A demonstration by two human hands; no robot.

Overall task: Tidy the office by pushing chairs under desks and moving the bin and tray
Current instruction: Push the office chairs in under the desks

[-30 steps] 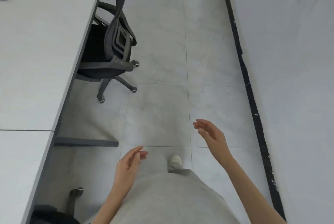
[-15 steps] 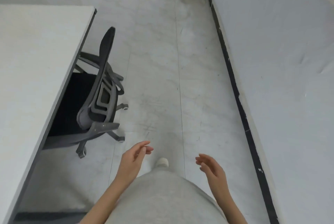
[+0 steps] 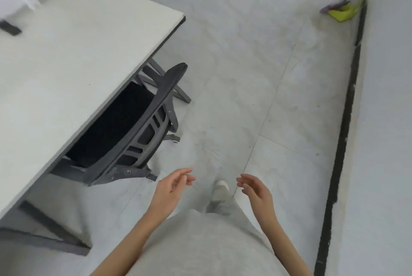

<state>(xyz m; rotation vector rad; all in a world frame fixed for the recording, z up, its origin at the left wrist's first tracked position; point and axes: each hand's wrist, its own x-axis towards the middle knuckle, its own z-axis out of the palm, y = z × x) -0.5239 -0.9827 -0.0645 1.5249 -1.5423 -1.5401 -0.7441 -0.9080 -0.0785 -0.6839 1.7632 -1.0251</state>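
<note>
A dark grey office chair (image 3: 142,128) stands at the white desk (image 3: 73,59), its black seat tucked under the desk edge and its backrest towards me. My left hand (image 3: 171,188) hovers just right of the chair's base, fingers loosely apart and holding nothing. My right hand (image 3: 256,193) hangs at the same height, also with its fingers apart and nothing in it. Neither hand touches the chair. No bin or tray can be made out.
A white wall with a black skirting strip (image 3: 343,131) runs along the right. A yellow-green dustpan with a broom (image 3: 341,11) leans against it at the far end. Grey tiled floor (image 3: 234,75) lies between desk and wall. My foot (image 3: 220,188) is ahead.
I have walked forward along the aisle and the view has turned left, so the chair and desk corner are nearer. Both hands stay empty and have drawn closer together.
</note>
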